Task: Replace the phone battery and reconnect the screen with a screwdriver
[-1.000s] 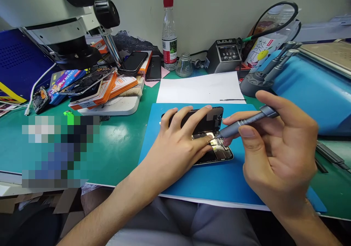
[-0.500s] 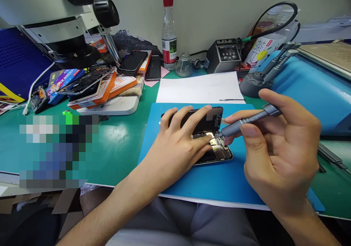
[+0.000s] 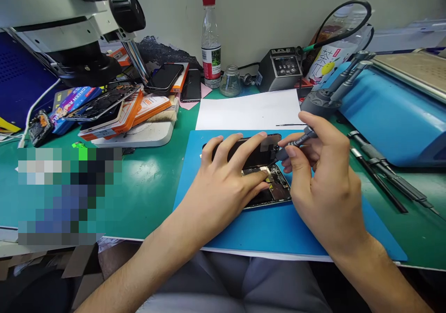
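Observation:
An opened phone (image 3: 280,193) lies on a blue mat (image 3: 272,234), its inner parts and battery area exposed. Its dark screen (image 3: 261,157) is tilted up along the far side. My left hand (image 3: 223,185) steadies the phone, with fingers over the raised screen and the thumb and index finger down at the inner parts. In my right hand (image 3: 324,183) is a grey screwdriver (image 3: 300,139), pinched between thumb and fingers and slanting down to the left. The screwdriver's lower end is by the screen's right edge; its tip is hard to make out.
A microscope (image 3: 83,48) overhangs boxes and phones at the left. Behind the mat lie white paper (image 3: 244,110), a bottle (image 3: 211,48) and a glass jar (image 3: 230,83). A screwdriver stand (image 3: 317,103) and several slim tools (image 3: 390,173) are on the right.
My right hand and the screwdriver have moved left and up, from over the phone's inner parts to the raised screen's right edge. My left hand keeps its place on the phone.

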A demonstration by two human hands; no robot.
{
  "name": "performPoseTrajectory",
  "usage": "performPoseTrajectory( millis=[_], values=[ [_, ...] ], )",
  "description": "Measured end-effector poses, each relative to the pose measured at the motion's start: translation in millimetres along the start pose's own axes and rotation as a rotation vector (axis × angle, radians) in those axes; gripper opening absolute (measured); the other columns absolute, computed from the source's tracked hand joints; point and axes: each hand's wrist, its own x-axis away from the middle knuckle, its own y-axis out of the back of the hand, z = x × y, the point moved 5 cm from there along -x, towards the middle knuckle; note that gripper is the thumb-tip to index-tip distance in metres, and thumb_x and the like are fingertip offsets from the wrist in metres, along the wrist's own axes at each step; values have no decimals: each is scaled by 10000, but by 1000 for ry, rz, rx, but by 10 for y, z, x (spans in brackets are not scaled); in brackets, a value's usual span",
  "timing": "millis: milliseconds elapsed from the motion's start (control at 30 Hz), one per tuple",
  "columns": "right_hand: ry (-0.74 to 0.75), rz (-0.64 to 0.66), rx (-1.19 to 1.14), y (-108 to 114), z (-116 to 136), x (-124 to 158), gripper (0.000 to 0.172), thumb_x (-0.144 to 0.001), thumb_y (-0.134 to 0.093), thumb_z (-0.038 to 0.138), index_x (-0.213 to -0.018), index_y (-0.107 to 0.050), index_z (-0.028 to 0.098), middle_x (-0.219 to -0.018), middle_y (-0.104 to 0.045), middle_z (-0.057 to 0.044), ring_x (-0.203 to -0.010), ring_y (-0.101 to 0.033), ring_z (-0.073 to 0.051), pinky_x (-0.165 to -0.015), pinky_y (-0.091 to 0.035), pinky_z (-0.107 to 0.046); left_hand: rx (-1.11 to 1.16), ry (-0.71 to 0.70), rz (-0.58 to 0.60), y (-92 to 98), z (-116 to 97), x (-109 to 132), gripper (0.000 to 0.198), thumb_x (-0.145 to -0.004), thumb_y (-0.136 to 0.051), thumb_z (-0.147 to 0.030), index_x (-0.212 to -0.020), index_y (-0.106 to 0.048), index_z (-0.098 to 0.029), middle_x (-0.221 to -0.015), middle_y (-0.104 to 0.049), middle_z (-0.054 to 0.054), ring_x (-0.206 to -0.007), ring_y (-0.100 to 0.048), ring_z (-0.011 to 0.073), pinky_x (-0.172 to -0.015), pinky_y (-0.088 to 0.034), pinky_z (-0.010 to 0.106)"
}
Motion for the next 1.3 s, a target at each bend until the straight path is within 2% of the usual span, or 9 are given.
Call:
performPoseTrajectory(
  millis=[233, 400, 567, 800, 1000, 1133, 1300],
  values=[
    [53, -5, -62, -18, -38, -11, 573, -1041, -601, 207, -1582, -455, 322, -1373, -731, -91, -1027, -795, -252, -831, -693, -426, 7, 2, 14, 14, -2, -6, 241, -1049, -637, -409, -1218, -804, -365, -1726, -429, 33, -1508, -425, 348, -1237, -303, 612],
    [-10, -21, -152, 1, -68, -6, 555, -1043, -584, 218, -1572, -459, 329, -1219, -740, -78, -968, -771, -247, -846, -683, -467, 14, 2, 12, 20, -5, -12, 239, -1054, -627, -400, -1198, -812, -352, -1728, -425, 39, -1502, -429, 351, -1234, -313, 621],
    [8, -86, -292, 93, -7, -25, 566, -1020, -595, 180, -1558, -489, 318, -1103, -694, -67, -810, -702, -202, -720, -663, -428, 6, 10, 22, 22, -3, -8, 259, -1068, -599, -410, -1186, -817, -336, -1735, -413, 35, -1507, -422, 353, -1241, -306, 618],
    [38, -80, -407, 124, 48, -34, 579, -1006, -603, 140, -1538, -538, 359, -1196, -647, -67, -923, -730, -209, -671, -684, -397, -5, 5, 1, 15, 8, -5, 283, -1071, -582, -441, -1207, -814, -351, -1721, -438, 28, -1500, -421, 347, -1248, -293, 597],
    [16, -55, -402, 106, 36, -11, 596, -996, -620, 164, -1549, -524, 364, -1386, -644, -95, -891, -722, -205, -692, -675, -428, -5, 4, -8, 11, 7, -7, 276, -1079, -575, -420, -1187, -819, -351, -1713, -449, 24, -1496, -426, 345, -1249, -286, 589],
    [7, -41, -408, 109, 39, -9, 597, -998, -612, 150, -1552, -519, 351, -1352, -662, -97, -844, -709, -190, -646, -657, -392, -6, 6, -8, 10, 5, -1, 259, -1075, -588, -410, -1184, -817, -354, -1711, -452, 24, -1491, -431, 343, -1250, -282, 592],
    [5, -49, -411, 110, 34, -5, 610, -993, -619, 155, -1563, -516, 349, -1350, -657, -101, -878, -719, -204, -672, -663, -407, -6, 0, -16, 8, 6, -1, 262, -1071, -592, -417, -1187, -817, -352, -1711, -451, 28, -1488, -427, 344, -1246, -295, 594]
  ],
)
